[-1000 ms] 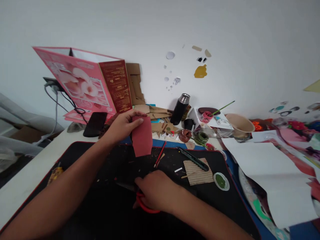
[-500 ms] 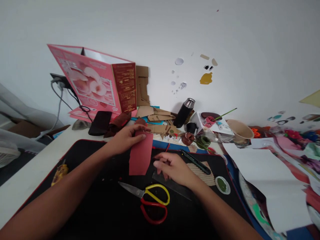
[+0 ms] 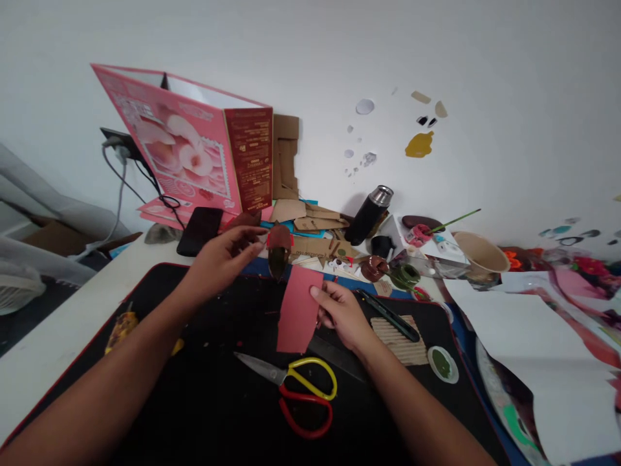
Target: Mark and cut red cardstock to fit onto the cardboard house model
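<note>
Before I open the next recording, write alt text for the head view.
The right hand holds red paper over a black mat where scissors lie; the left hand is beside a brown object. Behind stand a black flask and pink cardboard.

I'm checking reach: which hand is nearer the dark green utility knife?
Right. The right hand, pinching the pinkish-red paper, is just left of the utility knife; the left hand is farther away, beyond the paper.

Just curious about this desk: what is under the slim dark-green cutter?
The cutter lies partly over tan corrugated cardboard and partly over the flat black mat; the strip directly beneath it is hidden.
</note>
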The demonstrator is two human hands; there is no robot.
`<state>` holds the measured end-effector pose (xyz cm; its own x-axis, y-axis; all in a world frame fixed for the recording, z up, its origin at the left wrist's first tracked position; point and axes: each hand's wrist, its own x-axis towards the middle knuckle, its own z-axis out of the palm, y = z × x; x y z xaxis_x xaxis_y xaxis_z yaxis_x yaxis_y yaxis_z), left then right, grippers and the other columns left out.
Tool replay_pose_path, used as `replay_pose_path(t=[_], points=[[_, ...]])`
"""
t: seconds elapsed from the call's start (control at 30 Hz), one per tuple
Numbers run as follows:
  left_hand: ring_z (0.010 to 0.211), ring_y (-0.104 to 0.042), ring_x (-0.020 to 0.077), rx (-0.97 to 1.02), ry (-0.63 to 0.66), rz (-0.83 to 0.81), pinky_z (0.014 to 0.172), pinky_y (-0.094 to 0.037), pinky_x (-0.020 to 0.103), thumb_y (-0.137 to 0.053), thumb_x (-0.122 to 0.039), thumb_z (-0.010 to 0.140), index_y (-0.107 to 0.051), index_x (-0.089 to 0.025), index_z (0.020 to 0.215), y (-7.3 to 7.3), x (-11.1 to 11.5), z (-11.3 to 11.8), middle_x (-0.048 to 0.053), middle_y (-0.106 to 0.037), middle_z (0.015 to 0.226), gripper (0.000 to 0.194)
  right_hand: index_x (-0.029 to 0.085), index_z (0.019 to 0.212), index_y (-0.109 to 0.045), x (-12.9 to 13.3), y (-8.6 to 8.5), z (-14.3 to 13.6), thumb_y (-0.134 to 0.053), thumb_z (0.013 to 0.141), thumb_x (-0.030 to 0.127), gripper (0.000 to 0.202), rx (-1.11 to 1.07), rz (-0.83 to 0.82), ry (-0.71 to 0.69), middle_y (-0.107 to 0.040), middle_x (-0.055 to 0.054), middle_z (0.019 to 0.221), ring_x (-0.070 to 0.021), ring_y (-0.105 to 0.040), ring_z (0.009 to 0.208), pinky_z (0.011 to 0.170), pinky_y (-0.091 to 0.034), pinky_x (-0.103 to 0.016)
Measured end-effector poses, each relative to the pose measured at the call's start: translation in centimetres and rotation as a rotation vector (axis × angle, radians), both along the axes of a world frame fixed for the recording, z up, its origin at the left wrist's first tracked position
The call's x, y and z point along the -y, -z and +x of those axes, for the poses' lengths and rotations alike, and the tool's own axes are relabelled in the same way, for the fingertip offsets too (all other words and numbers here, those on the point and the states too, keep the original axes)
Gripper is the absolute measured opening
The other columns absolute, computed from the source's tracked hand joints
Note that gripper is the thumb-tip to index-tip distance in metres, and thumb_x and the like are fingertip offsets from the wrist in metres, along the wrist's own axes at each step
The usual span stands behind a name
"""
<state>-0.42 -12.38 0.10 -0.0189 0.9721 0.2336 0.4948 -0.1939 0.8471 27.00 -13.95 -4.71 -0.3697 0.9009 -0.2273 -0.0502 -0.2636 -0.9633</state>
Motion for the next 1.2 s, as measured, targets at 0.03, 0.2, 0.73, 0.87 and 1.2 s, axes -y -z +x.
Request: replay_pose_path(t=[0.03,0.2,0.73,0.87,1.2], points=[[0.091,-0.071,0.0244,-0.042,-0.064,0.011,0.080,-0.057,0.036,-0.064,-0.055,0.095,-0.073,-0.022,0.126,0.2,-0.2,-0.7,0.007,-0.079,0.111,0.046,0.020,0.079,-0.060,-0.2,0.1,0.3,-0.085,0.079,0.068,0.054,-0.011,0.008,0.037,-0.050,0.009,0.053,-0.0045,-0.034,0.038,0.039,-0.019,-0.019],[0.086,-0.069,0.0236,-0.139,-0.138,0.036,0.079,-0.056,0.036,-0.062,-0.045,0.092,-0.074,-0.021,0.123,2.2,-0.9,-1.4,0.007,-0.077,0.101,0.041,0.020,0.080,-0.063,-1.1,-0.3,1.2,-0.086,0.078,0.066,0.052,-0.016,0.055,0.115,-0.049,0.009,0.052,-0.0046,-0.031,0.038,0.039,-0.019,-0.020],[0.112,-0.074,0.0262,-0.069,-0.094,0.029,0.095,-0.060,0.041,-0.055,-0.033,0.094,-0.067,-0.018,0.137,6.5,-1.8,-0.5,0.013,-0.075,0.133,0.047,0.024,0.074,-0.063,-7.6,-3.7,-2.6,-0.068,0.101,0.052,0.039,0.354,0.594,-0.004,-0.064,0.003,0.058,-0.0160,-0.060,0.051,0.057,-0.045,-0.028],[0.127,-0.070,0.0281,-0.076,-0.093,0.075,0.108,-0.057,0.045,-0.052,-0.029,0.095,-0.064,-0.016,0.142,7.1,-2.2,-0.4,0.015,-0.071,0.142,0.051,0.024,0.074,-0.063,-8.3,-3.2,-3.8,-0.066,0.105,0.039,0.035,0.533,0.766,-0.041,-0.064,0.003,0.058,-0.0186,-0.065,0.060,0.066,-0.046,-0.029],[0.130,-0.069,0.0283,-0.017,-0.048,0.038,0.116,-0.053,0.049,-0.050,-0.022,0.093,-0.062,-0.017,0.145,7.3,-2.3,0.0,0.014,-0.071,0.144,0.053,0.024,0.075,-0.060,-9.0,-2.2,-4.4,-0.065,0.107,0.034,0.033,0.524,0.741,-0.035,-0.062,0.005,0.058,-0.0173,-0.065,0.057,0.065,-0.046,-0.028]])
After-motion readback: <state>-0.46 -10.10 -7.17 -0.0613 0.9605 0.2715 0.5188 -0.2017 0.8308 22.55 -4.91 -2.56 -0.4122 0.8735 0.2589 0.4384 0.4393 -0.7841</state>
